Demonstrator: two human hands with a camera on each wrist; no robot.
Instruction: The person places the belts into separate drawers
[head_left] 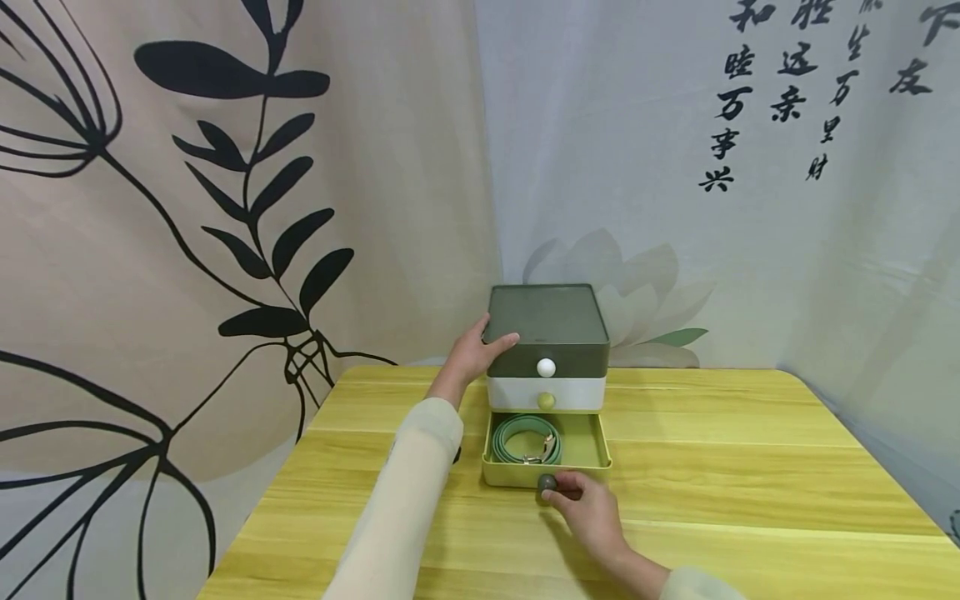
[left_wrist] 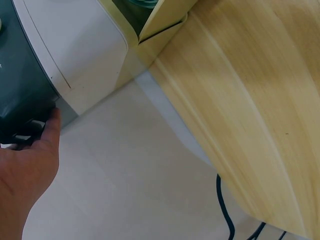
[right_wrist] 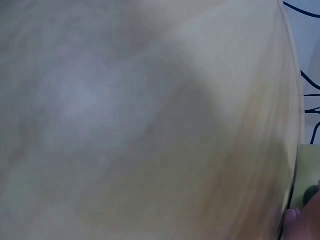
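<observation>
A small three-tier drawer box (head_left: 547, 312) stands near the back of the table, dark green on top, white in the middle and yellow-green below. Its bottom drawer (head_left: 501, 476) is pulled out, with a coiled green belt (head_left: 498, 440) lying in the left part. My left hand (head_left: 469, 357) rests on the left side of the top tier, thumb stretched over the front edge. Thumb and fingers of my right hand (head_left: 595, 510) pinch the dark round drawer knob (head_left: 547, 482). In the right wrist view, only a bit of that hand (right_wrist: 302, 225) shows at the edge.
The wooden table (head_left: 720, 467) extends to both sides of the box. A printed curtain (head_left: 405, 208) hangs close behind it. White and yellow-green round knobs mark the upper drawers. Much of the right wrist view is blurred.
</observation>
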